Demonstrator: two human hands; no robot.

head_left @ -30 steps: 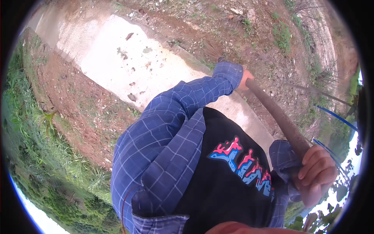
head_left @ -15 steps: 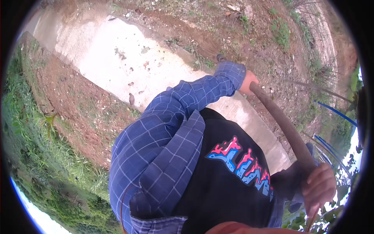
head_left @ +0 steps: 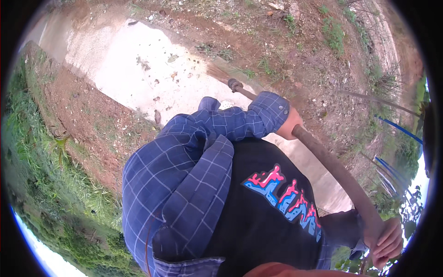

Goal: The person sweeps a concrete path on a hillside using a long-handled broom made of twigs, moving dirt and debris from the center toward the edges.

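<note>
A long-handled broom [head_left: 330, 159] runs slantwise across the right half of the head view. My left hand [head_left: 290, 125] is closed round the handle, partway along it; the plaid cuff hides some of the grip. Farther up the handle, at the lower right, my right hand [head_left: 388, 242] is wrapped round its upper part. The brown bristles [head_left: 217, 72] lie at the far edge of a pale concrete path [head_left: 124, 64], beyond my left forearm. Several dry leaves [head_left: 173, 75] and dark bits are scattered on the concrete.
Bare reddish soil [head_left: 92, 124] with stones and small weeds borders the path on both sides. Dense green plants [head_left: 50, 194] grow at the left. Toward the right stand a thin pole [head_left: 378, 100] and blue rods [head_left: 399, 129].
The bristles have swung leftward from the soil onto the path's edge. Both hands have shifted down in the picture, my left hand closer to my body, still gripping the broom.
</note>
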